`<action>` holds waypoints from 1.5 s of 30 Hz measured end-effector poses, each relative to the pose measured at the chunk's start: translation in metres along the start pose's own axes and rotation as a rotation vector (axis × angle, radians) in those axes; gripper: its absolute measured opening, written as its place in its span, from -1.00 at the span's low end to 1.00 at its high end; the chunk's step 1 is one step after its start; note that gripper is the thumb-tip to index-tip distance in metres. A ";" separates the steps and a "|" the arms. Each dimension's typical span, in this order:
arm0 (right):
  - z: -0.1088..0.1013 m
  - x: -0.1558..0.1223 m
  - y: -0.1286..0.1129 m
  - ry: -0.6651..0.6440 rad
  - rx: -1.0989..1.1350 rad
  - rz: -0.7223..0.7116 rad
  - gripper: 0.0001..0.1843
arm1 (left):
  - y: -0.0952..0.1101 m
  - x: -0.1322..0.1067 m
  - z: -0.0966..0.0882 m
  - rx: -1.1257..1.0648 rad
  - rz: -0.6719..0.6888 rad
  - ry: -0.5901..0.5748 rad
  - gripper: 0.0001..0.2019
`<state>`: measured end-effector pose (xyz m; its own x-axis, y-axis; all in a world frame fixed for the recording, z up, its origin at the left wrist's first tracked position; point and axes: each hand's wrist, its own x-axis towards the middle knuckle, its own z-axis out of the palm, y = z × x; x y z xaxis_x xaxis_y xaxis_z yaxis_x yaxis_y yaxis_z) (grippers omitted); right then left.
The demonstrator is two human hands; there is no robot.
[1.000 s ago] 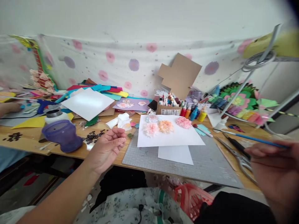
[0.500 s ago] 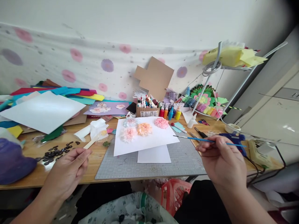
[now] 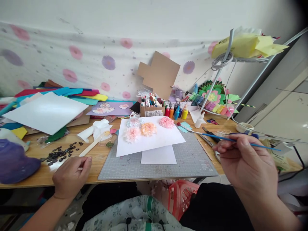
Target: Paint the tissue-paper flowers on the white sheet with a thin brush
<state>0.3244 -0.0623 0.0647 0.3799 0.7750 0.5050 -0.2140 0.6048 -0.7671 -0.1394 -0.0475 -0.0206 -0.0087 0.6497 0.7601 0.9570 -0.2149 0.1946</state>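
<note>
My right hand (image 3: 250,163) pinches a thin blue paintbrush (image 3: 213,136) over the right side of the table, bristles pointing left. My left hand (image 3: 71,177) is closed in a loose fist at the front table edge, with nothing seen in it. Just beyond it, a pale flat wooden stick (image 3: 90,146) lies with its far end by a crumpled white tissue (image 3: 101,128). A white sheet (image 3: 163,141) on the grey cutting mat (image 3: 192,163) bears several fluffy flowers: a pink one (image 3: 166,122), an orange one (image 3: 148,129), and pale ones (image 3: 132,134).
Black pebble-like pieces (image 3: 57,154) and a purple object (image 3: 16,163) are at left. Small paint bottles (image 3: 176,113) and a box of pens (image 3: 152,111) stand behind the sheet. Scissors (image 3: 207,140) lie near my right hand. A wire rack (image 3: 218,70) rises at right.
My left hand has let go of the wooden stick, which now rests on the table, and has drawn down and closed. My right hand has shifted right with the paintbrush. The view has tilted slightly.
</note>
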 end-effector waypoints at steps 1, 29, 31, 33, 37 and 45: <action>-0.004 0.001 -0.001 -0.011 -0.006 -0.020 -0.92 | 0.004 0.004 -0.001 0.003 0.073 0.014 -0.85; 0.059 -0.054 0.004 -0.768 -0.205 -0.201 -0.79 | 0.214 0.024 0.004 -0.876 0.730 -0.269 -0.63; 0.038 -0.035 0.009 -0.710 -0.559 -0.486 -0.75 | 0.175 0.027 0.003 -0.864 0.298 -0.313 -0.71; 0.016 -0.012 0.018 -0.670 -0.804 -0.644 -0.72 | 0.129 0.034 0.006 -0.802 -0.004 -0.275 -0.83; -0.012 0.029 0.044 -0.717 -1.045 -0.806 -0.77 | 0.051 0.058 0.027 -0.722 -0.520 -0.297 -0.91; -0.020 0.055 0.097 -0.911 -1.309 -1.074 -0.94 | 0.026 0.093 0.058 -0.995 -1.102 -0.662 -0.68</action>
<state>0.3424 0.0350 0.0101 -0.7351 0.3366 0.5885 0.6283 0.6643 0.4049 -0.0982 0.0494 0.0190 -0.1540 0.9258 -0.3453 0.0143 0.3515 0.9361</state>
